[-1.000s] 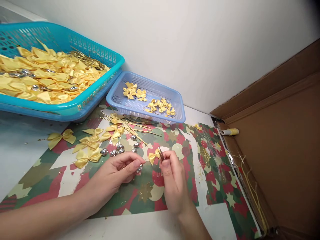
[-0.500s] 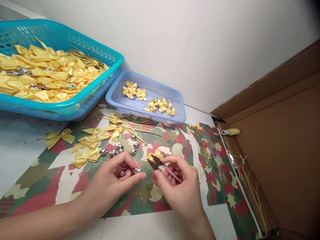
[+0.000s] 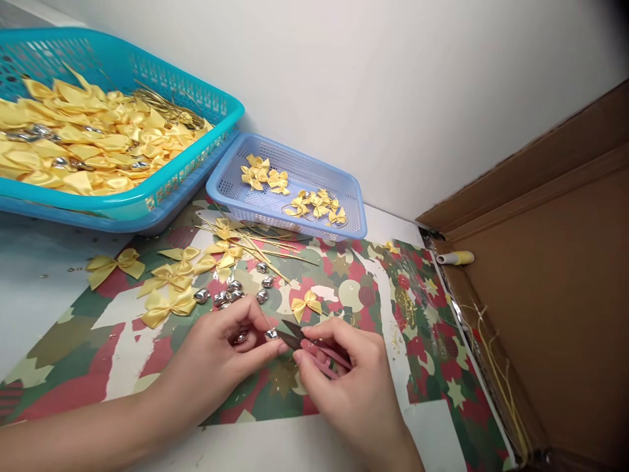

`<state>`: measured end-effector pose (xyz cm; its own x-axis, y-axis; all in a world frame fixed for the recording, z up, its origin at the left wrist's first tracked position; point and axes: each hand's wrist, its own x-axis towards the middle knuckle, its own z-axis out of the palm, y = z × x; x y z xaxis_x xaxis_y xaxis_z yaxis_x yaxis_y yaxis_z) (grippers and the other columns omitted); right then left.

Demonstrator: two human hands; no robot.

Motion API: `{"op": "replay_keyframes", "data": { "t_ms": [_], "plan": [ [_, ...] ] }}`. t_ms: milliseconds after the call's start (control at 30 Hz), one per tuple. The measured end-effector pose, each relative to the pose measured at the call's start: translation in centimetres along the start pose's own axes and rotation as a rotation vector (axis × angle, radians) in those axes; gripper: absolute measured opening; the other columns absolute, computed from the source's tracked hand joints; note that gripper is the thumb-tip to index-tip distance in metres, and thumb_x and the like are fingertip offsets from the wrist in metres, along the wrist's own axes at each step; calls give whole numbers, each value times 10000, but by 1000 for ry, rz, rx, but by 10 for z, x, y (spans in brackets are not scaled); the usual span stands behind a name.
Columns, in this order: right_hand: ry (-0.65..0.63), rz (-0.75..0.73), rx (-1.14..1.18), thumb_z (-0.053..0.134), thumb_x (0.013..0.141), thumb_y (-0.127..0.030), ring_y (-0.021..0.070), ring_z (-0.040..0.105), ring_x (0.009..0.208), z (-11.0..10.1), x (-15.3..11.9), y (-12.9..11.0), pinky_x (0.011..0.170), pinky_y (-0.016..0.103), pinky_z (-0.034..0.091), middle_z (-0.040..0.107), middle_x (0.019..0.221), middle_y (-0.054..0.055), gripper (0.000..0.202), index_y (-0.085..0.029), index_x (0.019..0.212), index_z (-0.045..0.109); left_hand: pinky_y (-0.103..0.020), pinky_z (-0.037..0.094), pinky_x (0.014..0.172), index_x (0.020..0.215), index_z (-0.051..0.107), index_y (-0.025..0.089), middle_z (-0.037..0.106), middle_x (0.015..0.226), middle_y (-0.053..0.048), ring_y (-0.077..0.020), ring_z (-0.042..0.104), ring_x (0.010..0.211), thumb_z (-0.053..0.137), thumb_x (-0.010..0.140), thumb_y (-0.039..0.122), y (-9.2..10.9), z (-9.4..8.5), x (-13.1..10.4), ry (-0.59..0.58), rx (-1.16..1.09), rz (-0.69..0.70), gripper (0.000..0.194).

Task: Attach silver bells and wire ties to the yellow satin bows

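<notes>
My left hand (image 3: pixel 230 347) pinches a small silver jingle bell (image 3: pixel 271 334) between thumb and forefinger, and another silver bell (image 3: pixel 240 336) sits within its curled fingers. In my right hand (image 3: pixel 344 367) is a pair of thread snips (image 3: pixel 314 347) with pink handles and dark blades. The blades are apart, and one tip lies at the pinched bell; whether it touches, I cannot tell. Just beyond the snips lies a yellow ribbon bow (image 3: pixel 306 305). Several loose silver bells (image 3: pixel 234 290) are scattered on the patterned paper (image 3: pixel 334 393) past my left hand.
Gold cords (image 3: pixel 255 246) and yellow bows (image 3: pixel 170 305) lie at the left on the paper. A teal basket (image 3: pixel 196 164) heaped with bows and a small blue basket (image 3: pixel 289 216) with several bows stand behind. Cardboard (image 3: pixel 550 275) walls the right side, beside a yellow-and-white tube (image 3: pixel 455 258).
My right hand has brought the snips left and down to the bell in my left hand, turning the blades toward it. The bow beyond is now uncovered. My left hand has barely moved.
</notes>
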<state>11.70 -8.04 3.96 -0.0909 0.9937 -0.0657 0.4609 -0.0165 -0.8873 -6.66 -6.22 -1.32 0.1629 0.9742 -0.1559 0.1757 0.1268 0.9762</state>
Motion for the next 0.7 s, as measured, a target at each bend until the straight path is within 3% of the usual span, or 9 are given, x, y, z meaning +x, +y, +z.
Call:
{"op": "replay_keyframes", "data": {
  "t_ms": [500,700],
  "plan": [
    [10,-31,-85,631,756,-162,163,658,597,-1,-3,-5,551,245,540,687,686,13,60,-205,792,652,-198,239,414,633,495,217,344,492,105,-87,290,455,682,767,335,4,1,2,1,135,129,260],
    [-4,-28,-161,606,749,-147,132,610,552,-4,-4,-6,512,207,489,633,619,-17,74,-198,774,653,-196,265,418,605,496,207,392,497,92,-86,329,458,629,783,279,7,3,4,-32,233,212,232]
  ]
}}
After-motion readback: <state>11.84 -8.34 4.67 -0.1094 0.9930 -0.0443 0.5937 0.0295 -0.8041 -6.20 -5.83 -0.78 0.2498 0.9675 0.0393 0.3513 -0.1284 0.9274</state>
